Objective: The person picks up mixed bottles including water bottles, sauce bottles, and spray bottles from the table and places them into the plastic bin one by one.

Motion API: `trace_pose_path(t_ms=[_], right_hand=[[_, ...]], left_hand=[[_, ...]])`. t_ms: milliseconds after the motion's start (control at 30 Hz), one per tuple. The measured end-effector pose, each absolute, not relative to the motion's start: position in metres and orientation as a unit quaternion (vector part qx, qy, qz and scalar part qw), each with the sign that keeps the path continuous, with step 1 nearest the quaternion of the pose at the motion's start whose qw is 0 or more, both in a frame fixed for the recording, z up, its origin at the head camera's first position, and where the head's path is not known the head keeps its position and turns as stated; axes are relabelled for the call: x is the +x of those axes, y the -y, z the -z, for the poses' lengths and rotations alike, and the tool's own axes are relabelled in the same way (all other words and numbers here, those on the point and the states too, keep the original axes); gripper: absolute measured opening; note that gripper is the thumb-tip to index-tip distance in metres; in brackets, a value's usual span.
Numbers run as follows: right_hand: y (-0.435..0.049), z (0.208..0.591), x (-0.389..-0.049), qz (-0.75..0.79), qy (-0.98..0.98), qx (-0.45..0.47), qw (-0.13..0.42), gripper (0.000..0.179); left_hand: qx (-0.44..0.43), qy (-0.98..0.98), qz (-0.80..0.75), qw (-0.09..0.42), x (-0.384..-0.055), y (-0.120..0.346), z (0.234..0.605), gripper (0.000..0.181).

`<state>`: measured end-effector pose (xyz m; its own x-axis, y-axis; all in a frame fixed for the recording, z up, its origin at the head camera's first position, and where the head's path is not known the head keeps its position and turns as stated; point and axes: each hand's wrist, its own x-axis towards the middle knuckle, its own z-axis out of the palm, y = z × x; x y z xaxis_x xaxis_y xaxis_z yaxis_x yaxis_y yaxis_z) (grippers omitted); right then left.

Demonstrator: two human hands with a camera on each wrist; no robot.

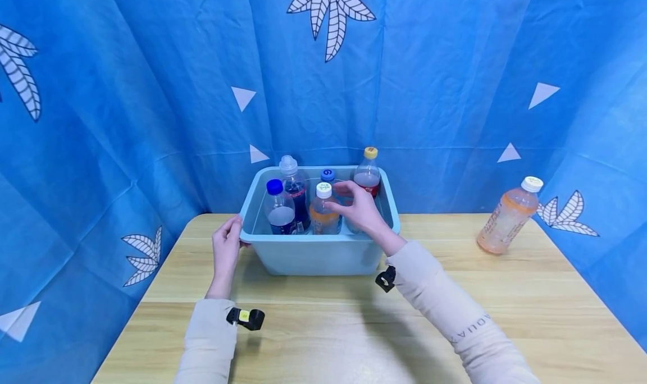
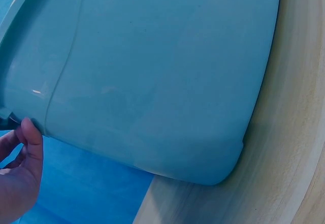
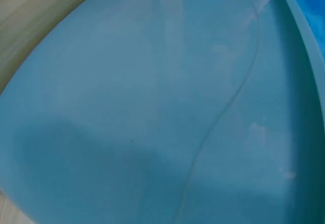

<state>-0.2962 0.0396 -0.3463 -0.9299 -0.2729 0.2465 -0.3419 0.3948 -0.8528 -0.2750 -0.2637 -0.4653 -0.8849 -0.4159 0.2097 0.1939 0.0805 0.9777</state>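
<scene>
A light blue plastic tub stands on the table and holds several bottles. My left hand grips its rim at the near left corner; in the left wrist view the thumb and fingers of this hand pinch the rim's edge. Over the tub, my right hand reaches in from the right. Its thumb and forefinger stand apart at the neck of a white-capped orange drink bottle, the thumb overlapping the shoulder. The right wrist view shows only the tub's outer wall, no hand.
Also in the tub are a blue-capped bottle, a clear-topped dark blue bottle, a yellow-capped bottle and a bottle with a light blue cap. Another orange bottle stands on the table at right. A blue curtain hangs behind.
</scene>
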Motion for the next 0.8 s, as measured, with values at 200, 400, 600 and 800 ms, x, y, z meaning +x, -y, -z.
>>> trace_pose_path(t_ms=[200,400,600,800], right_hand=[[-0.048,0.34,-0.289,-0.519,0.832,0.193,0.034,0.05],[-0.057,0.332,-0.28,-0.507,0.835,0.207,0.053,0.047],[-0.067,0.329,-0.274,-0.505,0.833,0.212,0.075,0.043],[-0.078,0.328,-0.268,-0.523,0.82,0.213,0.088,0.038]], left_hand=[[0.087,0.699,0.677,0.213,-0.268,0.261,0.455,0.042],[0.09,0.687,0.691,0.208,-0.283,0.272,0.476,0.041],[0.064,0.676,0.7,0.222,-0.272,0.264,0.459,0.04],[0.077,0.693,0.682,0.222,-0.301,0.286,0.503,0.042]])
